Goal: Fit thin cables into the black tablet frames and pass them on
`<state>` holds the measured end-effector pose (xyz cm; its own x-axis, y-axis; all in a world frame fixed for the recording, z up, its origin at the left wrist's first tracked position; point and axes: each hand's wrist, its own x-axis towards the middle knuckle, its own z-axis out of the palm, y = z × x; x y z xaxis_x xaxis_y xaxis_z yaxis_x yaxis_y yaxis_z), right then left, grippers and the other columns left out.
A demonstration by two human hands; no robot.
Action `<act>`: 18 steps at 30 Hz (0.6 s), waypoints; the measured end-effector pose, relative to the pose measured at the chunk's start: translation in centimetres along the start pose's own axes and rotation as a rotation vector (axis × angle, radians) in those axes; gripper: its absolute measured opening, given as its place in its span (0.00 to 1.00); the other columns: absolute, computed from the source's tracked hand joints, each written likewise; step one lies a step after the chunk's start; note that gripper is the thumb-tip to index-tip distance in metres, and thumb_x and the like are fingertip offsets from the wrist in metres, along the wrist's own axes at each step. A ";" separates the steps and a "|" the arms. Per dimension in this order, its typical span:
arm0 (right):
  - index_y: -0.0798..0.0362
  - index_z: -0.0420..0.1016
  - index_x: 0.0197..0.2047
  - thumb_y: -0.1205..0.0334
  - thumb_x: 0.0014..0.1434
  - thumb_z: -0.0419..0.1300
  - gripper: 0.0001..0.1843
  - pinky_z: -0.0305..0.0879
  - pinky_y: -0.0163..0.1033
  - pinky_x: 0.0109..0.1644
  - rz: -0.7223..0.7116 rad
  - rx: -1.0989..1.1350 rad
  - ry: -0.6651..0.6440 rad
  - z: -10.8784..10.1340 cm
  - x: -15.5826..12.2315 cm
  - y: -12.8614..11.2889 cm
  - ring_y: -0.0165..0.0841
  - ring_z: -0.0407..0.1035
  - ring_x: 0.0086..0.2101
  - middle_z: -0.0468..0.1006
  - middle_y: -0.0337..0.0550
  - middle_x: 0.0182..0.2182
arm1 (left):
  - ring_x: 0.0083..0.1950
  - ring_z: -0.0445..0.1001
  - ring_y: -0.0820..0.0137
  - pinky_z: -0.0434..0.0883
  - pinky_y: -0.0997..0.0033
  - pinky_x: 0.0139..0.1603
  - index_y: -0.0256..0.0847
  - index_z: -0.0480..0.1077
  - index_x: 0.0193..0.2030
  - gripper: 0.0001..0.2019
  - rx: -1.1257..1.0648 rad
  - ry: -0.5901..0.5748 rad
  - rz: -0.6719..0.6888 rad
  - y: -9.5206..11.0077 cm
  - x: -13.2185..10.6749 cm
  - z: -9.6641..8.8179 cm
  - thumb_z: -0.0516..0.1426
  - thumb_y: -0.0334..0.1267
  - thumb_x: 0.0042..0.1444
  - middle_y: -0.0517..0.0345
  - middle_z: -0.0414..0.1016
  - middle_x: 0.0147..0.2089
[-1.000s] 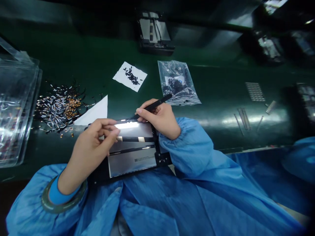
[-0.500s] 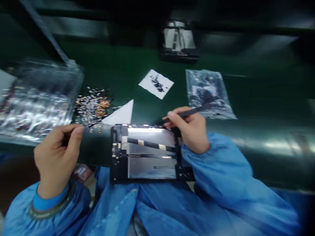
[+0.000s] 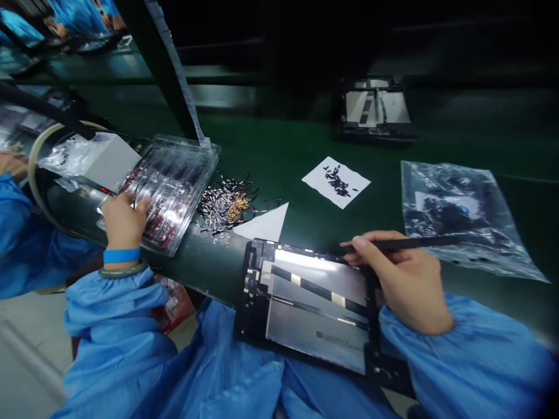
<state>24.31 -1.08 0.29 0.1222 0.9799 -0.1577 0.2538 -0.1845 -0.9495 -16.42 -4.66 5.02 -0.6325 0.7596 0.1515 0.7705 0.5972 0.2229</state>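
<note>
My left hand (image 3: 124, 221) reaches over the clear plastic tray (image 3: 174, 233), which holds small red and silvery parts. Its thumb and forefinger look apart, and I make out nothing between them; the other fingers are partly hidden. In my right hand (image 3: 406, 276) is a pair of black tweezers (image 3: 406, 243), gripped with the tips pointing left over the upper edge of the tablet. This opened tablet (image 3: 314, 343) lies tilted at the bench's front edge, its silvery inner plate and a dark ribbon cable (image 3: 317, 289) facing up.
Left of the tablet are a loose pile of small parts (image 3: 225, 203) and a white paper triangle (image 3: 264, 225). Beyond lie a white sheet with black bits (image 3: 321, 177), a plastic bag (image 3: 502, 233) and another tablet (image 3: 397, 110). A co-worker's sleeve (image 3: 39, 256) is at left.
My left hand has gone from beside the small-parts pile to the plastic tray; the thin dark strip it pinched no longer shows. The view has swung left. My right hand still holds the tweezers.
</note>
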 end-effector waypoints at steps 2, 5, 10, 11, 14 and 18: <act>0.47 0.76 0.29 0.40 0.42 0.70 0.20 0.75 0.39 0.29 0.007 0.006 -0.013 0.0 0.0 0.1 0.35 0.76 0.24 0.81 0.41 0.25 | 0.55 0.68 0.48 0.62 0.46 0.61 0.31 0.69 0.41 0.19 -0.007 0.004 -0.012 -0.2 0.3 0.2 0.54 0.49 0.57 0.47 0.69 0.39; 0.47 0.76 0.29 0.40 0.42 0.70 0.21 0.75 0.39 0.29 0.004 0.016 -0.018 0.0 0.1 0.2 0.35 0.76 0.24 0.81 0.42 0.26 | 0.54 0.68 0.51 0.63 0.52 0.59 0.33 0.70 0.38 0.18 -0.023 0.025 -0.015 -0.5 0.5 0.3 0.54 0.50 0.56 0.50 0.69 0.35; 0.49 0.76 0.29 0.41 0.40 0.71 0.22 0.74 0.37 0.28 -0.004 0.041 -0.018 0.2 0.2 0.4 0.34 0.75 0.23 0.80 0.41 0.23 | 0.49 0.68 0.56 0.63 0.57 0.53 0.38 0.68 0.31 0.12 -0.058 0.046 -0.037 -0.6 0.6 0.5 0.54 0.46 0.55 0.57 0.62 0.28; 0.50 0.76 0.29 0.41 0.40 0.72 0.22 0.74 0.36 0.28 -0.009 0.053 -0.018 0.2 0.3 0.5 0.33 0.75 0.23 0.80 0.41 0.23 | 0.49 0.68 0.55 0.62 0.57 0.53 0.39 0.66 0.28 0.11 -0.068 0.054 -0.040 -0.6 0.6 0.4 0.54 0.44 0.54 0.58 0.60 0.27; 0.52 0.76 0.30 0.42 0.43 0.71 0.22 0.73 0.35 0.27 -0.054 0.100 -0.026 0.2 0.4 1.0 0.32 0.74 0.22 0.80 0.42 0.23 | 0.49 0.67 0.52 0.60 0.55 0.51 0.41 0.60 0.23 0.10 -0.130 0.088 -0.058 -0.1 0.4 -0.2 0.54 0.39 0.53 0.58 0.55 0.25; 0.52 0.77 0.29 0.45 0.58 0.62 0.18 0.76 0.35 0.34 -0.330 0.193 -0.105 -0.6 0.6 0.8 0.32 0.77 0.29 0.82 0.46 0.30 | 0.53 0.65 0.47 0.59 0.50 0.53 0.39 0.65 0.29 0.08 -0.316 0.200 -0.088 1.4 -0.8 -1.7 0.52 0.40 0.55 0.52 0.63 0.33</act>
<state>25.12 -0.65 -0.44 -0.0371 0.9884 0.1476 0.0769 0.1501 -0.9857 -15.02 -4.87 6.86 -0.7223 0.6246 0.2968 0.6698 0.5253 0.5248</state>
